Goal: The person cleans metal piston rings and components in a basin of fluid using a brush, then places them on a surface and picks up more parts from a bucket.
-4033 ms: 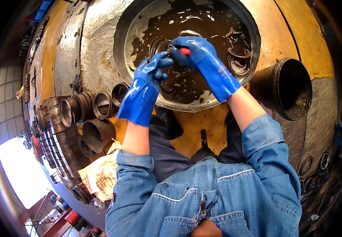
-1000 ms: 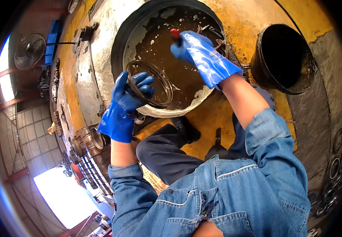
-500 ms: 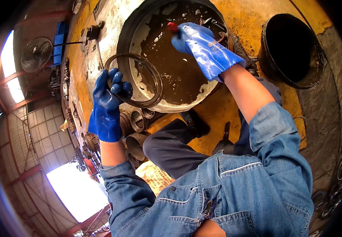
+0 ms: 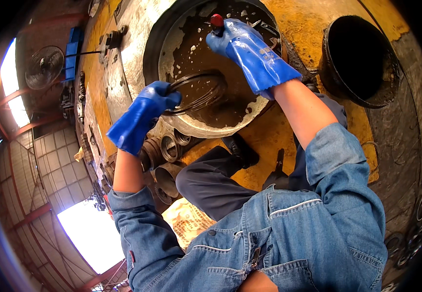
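Note:
My left hand point(image 4: 147, 109), in a blue rubber glove, grips the left edge of a thin metal ring point(image 4: 202, 103). The ring is tilted and blurred by motion over a large round tub point(image 4: 211, 132) of murky brown liquid point(image 4: 235, 82). My right hand point(image 4: 238, 46), gloved the same way, is closed above the far right part of the liquid. From its fist sticks out the red, rounded end of a dark handle point(image 4: 216, 20); the rest of that tool is hidden. Small metal pieces point(image 4: 264, 27) lie at the tub's right side, partly behind the right glove.
A blackened bucket point(image 4: 359, 63) stands right of the tub. Several metal rings and cylindrical parts point(image 4: 171, 148) lie at the near left, beside my knee. A printed paper sack point(image 4: 186, 221) is near my left sleeve. More rings point(image 4: 421, 208) lie at the far right edge.
My left hand has turned and swung the ring rightward, further over the liquid. My right hand has risen slightly up and left, with the red handle end tipping upward.

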Demonstrator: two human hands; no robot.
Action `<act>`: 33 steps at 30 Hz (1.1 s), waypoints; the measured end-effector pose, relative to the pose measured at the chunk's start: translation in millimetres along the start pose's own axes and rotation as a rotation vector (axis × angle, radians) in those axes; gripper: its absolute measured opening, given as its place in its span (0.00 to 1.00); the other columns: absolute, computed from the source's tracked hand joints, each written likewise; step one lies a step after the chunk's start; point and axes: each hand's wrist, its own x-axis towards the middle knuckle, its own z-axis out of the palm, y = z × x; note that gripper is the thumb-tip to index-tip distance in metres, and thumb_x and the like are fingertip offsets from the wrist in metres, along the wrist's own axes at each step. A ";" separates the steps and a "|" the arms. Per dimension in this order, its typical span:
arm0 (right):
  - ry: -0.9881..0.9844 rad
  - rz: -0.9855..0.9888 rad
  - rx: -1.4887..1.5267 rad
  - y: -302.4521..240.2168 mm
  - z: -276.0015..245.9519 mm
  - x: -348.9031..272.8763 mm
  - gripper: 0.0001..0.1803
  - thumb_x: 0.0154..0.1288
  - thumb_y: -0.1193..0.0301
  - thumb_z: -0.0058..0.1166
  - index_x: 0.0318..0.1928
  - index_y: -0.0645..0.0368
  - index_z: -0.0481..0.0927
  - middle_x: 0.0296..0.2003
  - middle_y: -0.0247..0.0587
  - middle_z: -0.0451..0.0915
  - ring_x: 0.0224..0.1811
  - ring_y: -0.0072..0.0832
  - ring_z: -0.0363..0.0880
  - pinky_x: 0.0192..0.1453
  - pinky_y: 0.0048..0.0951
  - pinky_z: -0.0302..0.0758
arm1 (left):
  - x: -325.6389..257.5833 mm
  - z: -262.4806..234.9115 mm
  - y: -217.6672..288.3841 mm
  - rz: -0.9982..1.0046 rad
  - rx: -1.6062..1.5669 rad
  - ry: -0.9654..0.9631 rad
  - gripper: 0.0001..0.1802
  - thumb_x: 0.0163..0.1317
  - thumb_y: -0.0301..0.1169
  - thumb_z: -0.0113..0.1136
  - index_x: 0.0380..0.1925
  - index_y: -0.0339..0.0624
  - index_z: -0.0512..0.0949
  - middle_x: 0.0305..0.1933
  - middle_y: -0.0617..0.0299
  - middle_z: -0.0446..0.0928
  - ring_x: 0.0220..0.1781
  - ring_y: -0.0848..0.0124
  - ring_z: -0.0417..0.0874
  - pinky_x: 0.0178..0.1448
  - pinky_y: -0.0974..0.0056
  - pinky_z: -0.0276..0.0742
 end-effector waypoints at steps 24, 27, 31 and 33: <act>-0.709 0.066 -0.048 -13.2 87.7 -63.3 0.24 0.57 0.54 0.61 0.48 0.57 0.88 0.46 0.55 0.88 0.51 0.49 0.88 0.57 0.42 0.82 | 64.1 143.9 -121.4 0.026 -1.690 0.019 0.34 0.70 0.42 0.61 0.73 0.41 0.68 0.65 0.52 0.81 0.62 0.53 0.84 0.65 0.48 0.81; -0.739 0.032 -0.114 -12.2 85.5 -72.6 0.26 0.60 0.49 0.61 0.51 0.52 0.89 0.49 0.49 0.89 0.52 0.50 0.87 0.59 0.43 0.82 | 49.0 133.8 -95.6 -0.256 -2.150 -0.144 0.23 0.76 0.45 0.54 0.66 0.50 0.73 0.66 0.52 0.81 0.60 0.51 0.85 0.60 0.44 0.82; -0.771 0.155 -0.457 -5.4 108.2 -54.2 0.24 0.64 0.53 0.64 0.55 0.52 0.88 0.54 0.47 0.88 0.54 0.41 0.89 0.60 0.40 0.83 | 63.8 148.2 -117.6 -0.364 -1.851 0.076 0.21 0.78 0.39 0.54 0.66 0.47 0.74 0.65 0.52 0.82 0.47 0.57 0.91 0.52 0.43 0.85; -0.730 0.389 -0.222 -5.6 107.5 -35.0 0.23 0.64 0.53 0.63 0.53 0.52 0.88 0.52 0.48 0.89 0.54 0.42 0.89 0.60 0.41 0.83 | 64.7 153.4 -146.3 -0.107 -1.863 -0.087 0.20 0.75 0.36 0.56 0.64 0.45 0.74 0.66 0.50 0.81 0.50 0.60 0.88 0.55 0.49 0.84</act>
